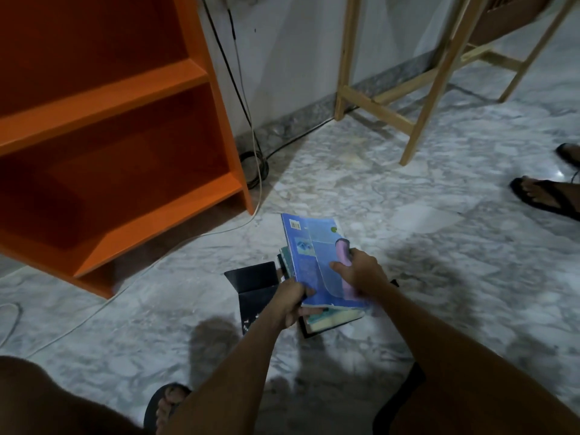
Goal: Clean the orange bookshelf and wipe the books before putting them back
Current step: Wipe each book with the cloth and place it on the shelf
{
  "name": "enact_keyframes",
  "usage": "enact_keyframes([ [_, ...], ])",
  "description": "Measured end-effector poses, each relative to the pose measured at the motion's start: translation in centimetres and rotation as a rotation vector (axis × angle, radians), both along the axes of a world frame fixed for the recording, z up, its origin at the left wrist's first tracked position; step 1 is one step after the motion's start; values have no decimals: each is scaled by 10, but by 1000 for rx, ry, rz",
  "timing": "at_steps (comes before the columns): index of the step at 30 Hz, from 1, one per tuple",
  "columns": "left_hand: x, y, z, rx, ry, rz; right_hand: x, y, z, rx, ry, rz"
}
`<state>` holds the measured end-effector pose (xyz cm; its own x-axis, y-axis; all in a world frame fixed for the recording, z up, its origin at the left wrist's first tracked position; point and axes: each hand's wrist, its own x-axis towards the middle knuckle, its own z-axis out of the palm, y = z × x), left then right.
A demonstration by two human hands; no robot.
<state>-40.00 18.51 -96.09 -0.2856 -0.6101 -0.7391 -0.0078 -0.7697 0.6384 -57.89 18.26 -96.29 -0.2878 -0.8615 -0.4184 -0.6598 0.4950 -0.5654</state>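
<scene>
Our left hand [290, 304] grips a blue book [301, 255] above the pile of books [326, 321] beside the orange bookshelf [125, 89]. Our right hand [361, 273], fingers curled, holds a pale cloth [326, 262] on its cover.

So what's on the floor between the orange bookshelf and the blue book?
In the head view, a white cable runs across the marble floor between the orange bookshelf and the blue book; the rest of that stretch is bare floor.
</scene>
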Motion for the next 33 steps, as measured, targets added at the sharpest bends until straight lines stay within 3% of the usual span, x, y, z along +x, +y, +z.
enact_keyframes([
  [7,-5,-27,79,-125,121,42,0,-32,99,-185,-126,-63],
  [13,16,-39,155,-289,210,-15,30,-40,198,-634,-322,-140],
  [15,20,-44,181,-377,242,18,55,-32,208,-789,-291,-95],
  [18,29,-50,217,-522,143,58,87,-25,196,-931,-194,170],
  [20,41,-48,238,-591,67,17,93,-35,198,-968,-255,199],
  [25,68,-32,281,-734,213,-219,86,-73,256,-1132,-314,44],
  [30,77,-28,307,-774,263,-235,69,-113,309,-994,-500,-401],
  [33,78,-30,313,-753,312,-182,50,-126,311,-742,-495,-384],
])
